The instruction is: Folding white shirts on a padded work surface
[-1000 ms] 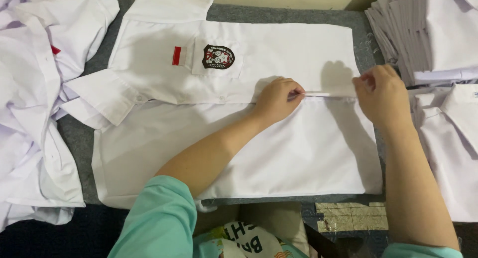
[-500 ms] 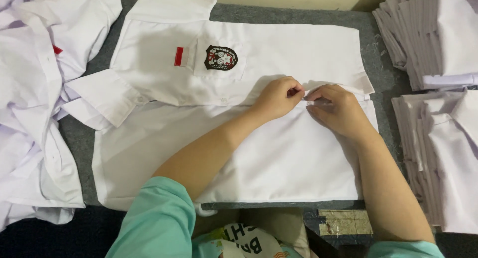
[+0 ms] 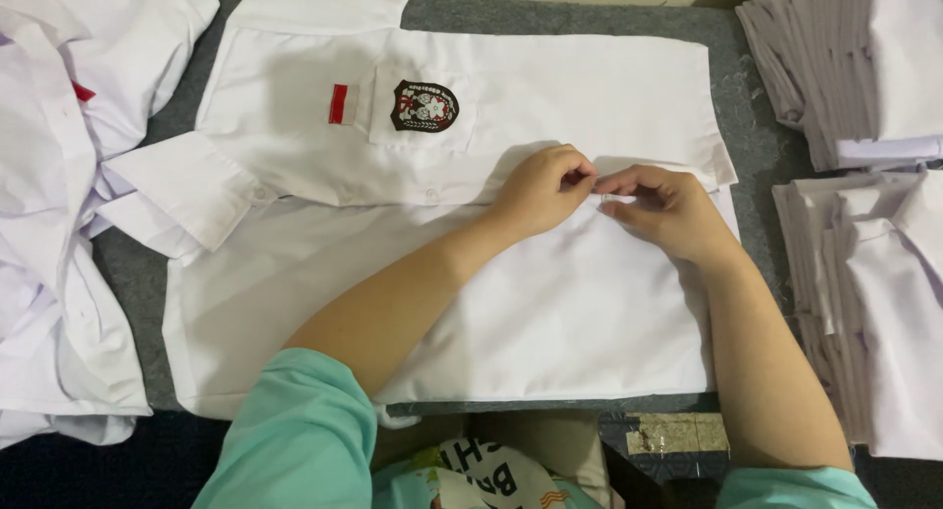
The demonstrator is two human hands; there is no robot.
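My right hand (image 3: 668,209) has slid in from the hem end — now fingertip to fingertip with my left hand (image 3: 540,187), both pinched on the front placket of the white short-sleeved cotton shirt (image 3: 550,312), flat on the grey table (image 3: 732,96) — button work.

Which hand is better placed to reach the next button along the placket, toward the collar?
Probably left. The left hand lies on the collar side of the pinch point on the shirt, nearer the button; the right hand sits toward the hem.
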